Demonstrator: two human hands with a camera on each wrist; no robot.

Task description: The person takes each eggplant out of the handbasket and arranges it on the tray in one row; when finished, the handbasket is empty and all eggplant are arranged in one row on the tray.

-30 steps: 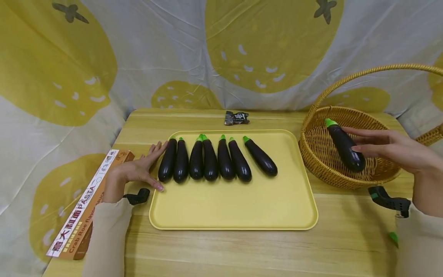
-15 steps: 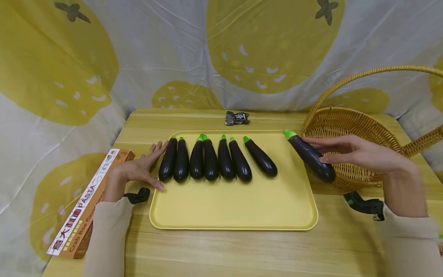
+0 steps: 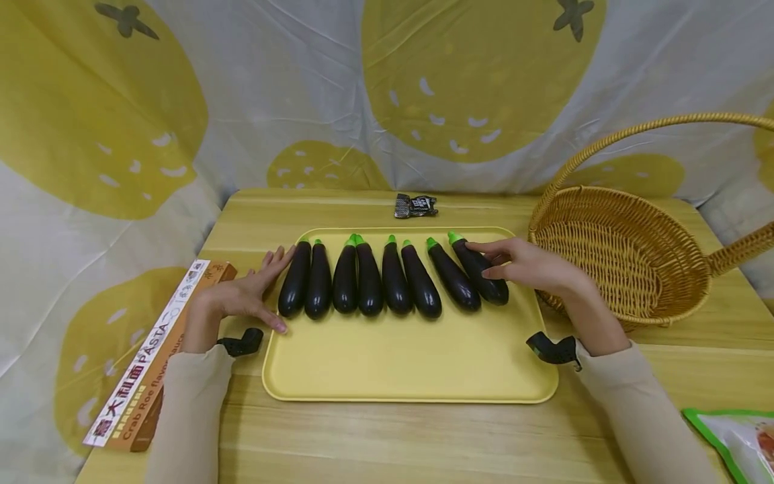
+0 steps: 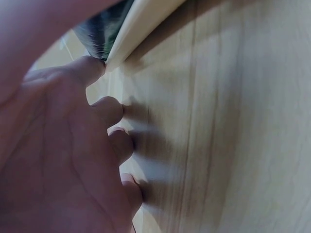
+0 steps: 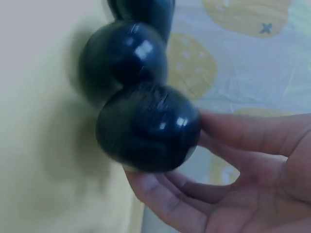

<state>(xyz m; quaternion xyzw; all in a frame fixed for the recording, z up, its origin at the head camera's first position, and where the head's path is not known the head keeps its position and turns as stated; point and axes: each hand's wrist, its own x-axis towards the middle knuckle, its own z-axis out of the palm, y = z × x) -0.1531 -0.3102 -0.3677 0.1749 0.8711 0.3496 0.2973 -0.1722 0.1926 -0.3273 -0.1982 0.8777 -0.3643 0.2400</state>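
My right hand [image 3: 535,267] pinches a dark purple eggplant [image 3: 474,265] with a green stem at the right end of the tray. Its round end [image 5: 148,128] sits between thumb and fingers in the right wrist view, against a neighbouring eggplant [image 5: 124,60]. Several more eggplants [image 3: 396,279] lie side by side along the back half of the yellow tray [image 3: 411,363], stems pointing away. At the tray's left rim my left hand [image 3: 244,296] rests with fingers spread beside the leftmost eggplant [image 3: 295,281]. In the left wrist view its fingertips [image 4: 109,109] reach the wooden table by the rim.
A wicker basket [image 3: 611,252] with a tall handle stands right of the tray. To the left lies a long pasta box [image 3: 151,363]. A small black packet [image 3: 415,206] is behind the tray, and a green-edged bag [image 3: 738,440] lies at the lower right.
My right hand has carried the eggplant leftward out of the basket to the right end of the row on the tray. My left hand has stayed put.
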